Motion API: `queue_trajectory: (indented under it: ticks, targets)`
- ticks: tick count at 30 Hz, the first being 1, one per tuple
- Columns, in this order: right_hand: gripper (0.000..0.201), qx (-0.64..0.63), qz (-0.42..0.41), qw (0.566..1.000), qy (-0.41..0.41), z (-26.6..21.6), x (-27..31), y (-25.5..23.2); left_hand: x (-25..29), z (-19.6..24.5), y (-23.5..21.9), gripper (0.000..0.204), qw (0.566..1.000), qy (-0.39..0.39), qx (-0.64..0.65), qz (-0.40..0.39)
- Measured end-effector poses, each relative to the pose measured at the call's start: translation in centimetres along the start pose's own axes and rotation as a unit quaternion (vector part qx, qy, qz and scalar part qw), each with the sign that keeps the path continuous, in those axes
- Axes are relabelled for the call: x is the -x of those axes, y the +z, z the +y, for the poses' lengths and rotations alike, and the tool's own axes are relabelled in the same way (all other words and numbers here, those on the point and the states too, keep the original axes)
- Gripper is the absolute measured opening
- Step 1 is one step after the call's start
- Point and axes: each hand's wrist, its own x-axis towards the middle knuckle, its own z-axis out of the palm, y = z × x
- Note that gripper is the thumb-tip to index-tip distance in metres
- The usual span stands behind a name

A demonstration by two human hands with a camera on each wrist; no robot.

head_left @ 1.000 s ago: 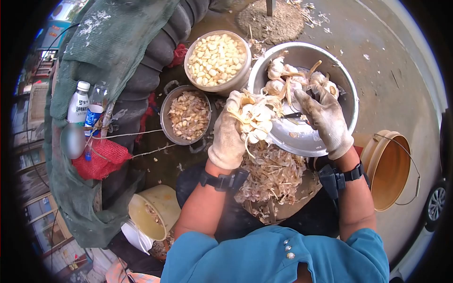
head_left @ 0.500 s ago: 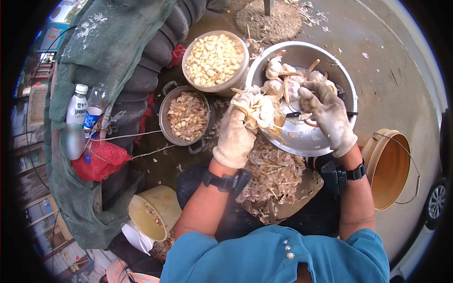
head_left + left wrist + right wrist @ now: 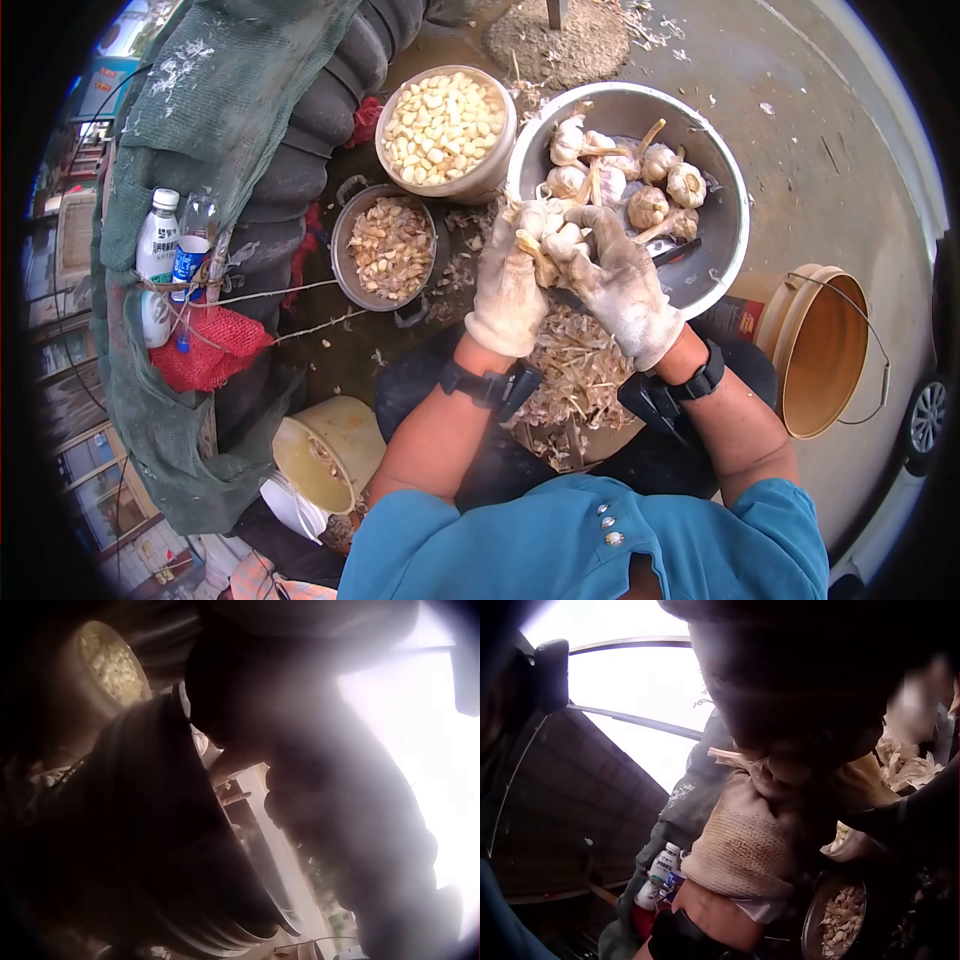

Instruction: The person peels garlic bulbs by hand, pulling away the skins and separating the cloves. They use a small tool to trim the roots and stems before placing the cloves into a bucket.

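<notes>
In the head view the gloved left hand (image 3: 507, 292) grips a partly peeled garlic bulb (image 3: 548, 222) with pale cloves showing, over the near left rim of a metal basin (image 3: 741, 215). The gloved right hand (image 3: 624, 290) meets it from the other side, its fingers curled onto the bulb. Whole garlic bulbs (image 3: 686, 185) lie in the basin, and a dark-handled tool (image 3: 677, 252) rests there beside them. In the right wrist view the left hand (image 3: 739, 832) holds the bulb; both wrist views are dark.
A tub of peeled cloves (image 3: 445, 130) and a two-handled pot of cloves (image 3: 390, 248) stand left of the basin. Husks (image 3: 580, 370) are heaped between the legs. A yellowish bucket (image 3: 822, 350) lies tilted at right. Two bottles (image 3: 158, 240) stand beside a red net bag (image 3: 205, 350).
The right hand has moved left and down from over the basin onto the bulb. The dark-handled tool, earlier by that hand, lies in the basin. The view has shifted slightly.
</notes>
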Motion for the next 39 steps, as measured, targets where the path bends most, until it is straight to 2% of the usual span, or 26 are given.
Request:
queue_trajectory:
  ticks: [2, 3, 5, 8, 12, 14, 18, 20, 21, 23, 24, 25, 26, 27, 29, 30, 31, 32, 33, 34, 35, 36, 37, 39]
  targets:
    - [0.037, 0.003, 0.005, 1.0, 0.011, 0.0, -0.2, -0.1, -0.1, 0.3, 0.7, 0.041, 0.995, 0.009, -0.063, 0.071]
    - [0.037, 0.003, 0.004, 1.0, 0.012, -0.1, -0.2, -0.1, 0.0, 0.7, 1.0, 0.041, 0.995, 0.009, -0.063, 0.072]
    - [0.036, -0.156, -0.021, 0.983, 0.098, -0.2, -0.3, 0.0, 0.0, 1.7, 1.6, 0.037, 0.956, 0.051, -0.276, 0.08]
    - [0.036, -0.206, -0.023, 0.969, 0.134, -0.4, -0.6, -0.2, 0.0, 2.8, 1.9, 0.033, 0.932, 0.032, -0.351, 0.082]
    - [0.035, -0.237, -0.023, 0.96, 0.147, -0.5, -0.5, -0.4, -0.1, 2.5, 1.5, 0.025, 0.957, 0.003, -0.285, 0.055]
    - [0.034, -0.275, -0.037, 0.955, 0.104, 0.5, -0.4, -0.6, -0.3, 2.0, 1.3, 0.02, 0.97, 0.022, -0.235, 0.064]
    - [0.033, -0.346, -0.043, 0.922, 0.169, -0.1, -0.5, -0.7, -0.3, 2.1, 0.6, 0.019, 0.944, 0.074, -0.321, 0.026]
    - [0.032, -0.425, -0.113, 0.879, 0.183, 0.4, -0.2, -1.4, -0.4, 2.0, 0.4, 0.029, 0.994, -0.031, -0.103, 0.018]
    - [0.032, -0.425, -0.114, 0.879, 0.183, 0.7, -0.2, -1.3, -0.4, 2.1, 0.4, 0.029, 0.994, -0.031, -0.103, 0.018]
    - [0.032, -0.508, -0.146, 0.836, 0.147, 1.5, -0.4, -1.2, -0.4, 2.1, 0.5, 0.03, 0.989, -0.072, 0.128, -0.011]
    - [0.03, -0.609, -0.188, 0.758, 0.139, 1.5, -0.3, -1.5, -0.3, 2.2, 0.6, 0.03, 0.989, -0.073, 0.129, -0.011]
    - [0.03, -0.61, -0.188, 0.757, 0.139, 1.3, -0.3, -1.6, -0.1, 2.3, 0.8, 0.031, 1.0, -0.025, 0.001, 0.01]
    - [0.03, -0.578, -0.159, 0.788, 0.141, 1.2, -0.4, -1.6, 0.0, 2.4, 0.9, 0.031, 0.991, 0.023, -0.128, 0.031]
    - [0.03, -0.546, -0.128, 0.816, 0.142, 1.1, -0.4, -1.8, -0.3, 2.3, 0.6, 0.031, 0.991, 0.023, -0.128, 0.031]
    - [0.031, -0.565, -0.15, 0.8, 0.135, 1.0, -0.6, -2.5, -1.1, 2.7, 0.1, 0.032, 0.99, 0.043, -0.132, 0.012]
    - [0.032, -0.583, -0.174, 0.783, 0.128, 0.9, -0.8, -2.9, -0.9, 3.1, 0.0, 0.03, 0.983, 0.051, -0.171, 0.044]
    - [0.034, -0.601, -0.198, 0.765, 0.12, 0.6, -0.9, -3.2, -1.7, 3.3, -0.8, 0.029, 0.929, 0.125, -0.346, 0.04]
    - [0.037, -0.577, -0.163, 0.793, 0.112, 0.0, -0.7, -3.2, -1.8, 3.2, -1.3, 0.028, 0.953, 0.105, -0.276, 0.067]
    - [0.037, -0.577, -0.161, 0.793, 0.112, 0.3, -0.8, -3.4, -1.7, 3.1, -1.7, 0.028, 0.971, 0.083, -0.203, 0.092]
    - [0.044, -0.606, -0.144, 0.775, 0.105, 0.9, -0.9, -3.7, -1.8, 3.0, -2.2, 0.028, 0.972, 0.081, -0.203, 0.091]
    - [0.051, -0.634, -0.128, 0.756, 0.098, 1.2, -1.1, -4.2, -2.2, 2.8, -2.9, 0.027, 0.952, 0.112, -0.26, 0.116]
    - [0.049, -0.645, -0.122, 0.75, 0.074, 1.2, -1.4, -5.1, -2.4, 2.6, -3.4, 0.026, 0.927, 0.144, -0.316, 0.14]
    - [0.05, -0.685, -0.149, 0.712, 0.05, 1.9, -2.0, -6.3, -2.3, 2.8, -3.4, 0.026, 0.927, 0.144, -0.316, 0.139]
    - [0.055, -0.678, -0.107, 0.726, 0.028, 2.0, -2.5, -8.3, -2.1, 3.2, -3.1, 0.031, 0.794, 0.264, -0.531, 0.132]
